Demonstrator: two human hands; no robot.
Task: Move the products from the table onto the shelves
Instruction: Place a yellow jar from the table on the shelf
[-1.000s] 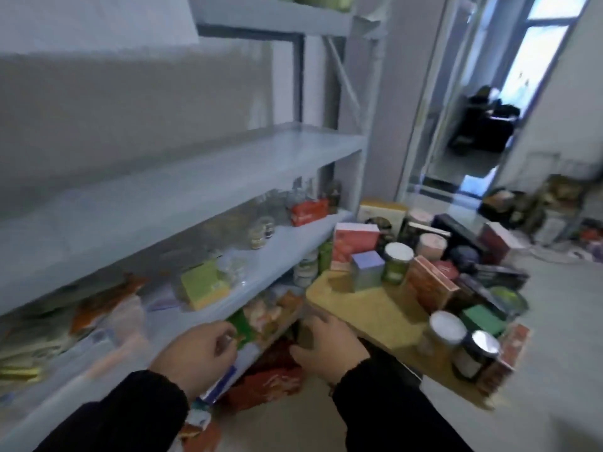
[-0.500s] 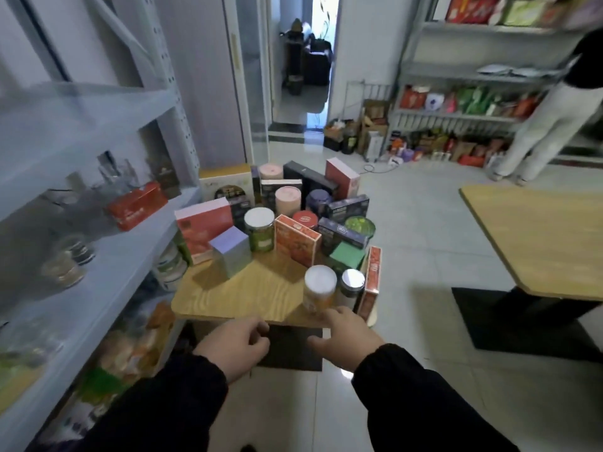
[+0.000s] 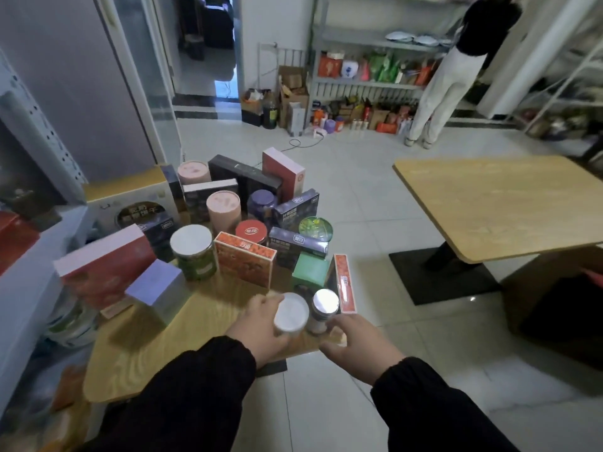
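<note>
shelves (image 3: 62,223) on the left hold a few items. desk (image 3: 146,340) is packed with boxes and jars, so the task looks early and the bulk is left to move. left hand (image 3: 257,327) has fingers wrapped round the white-lid jar (image 3: 291,313) at the desk's near edge; jar looks seated there. right hand (image 3: 362,340) fingers spread, holding nothing, just beside the silver-lid jar (image 3: 324,305).

Left shelf goods (image 3: 70,321) blurred; far person (image 3: 453,76) cropped.
</note>
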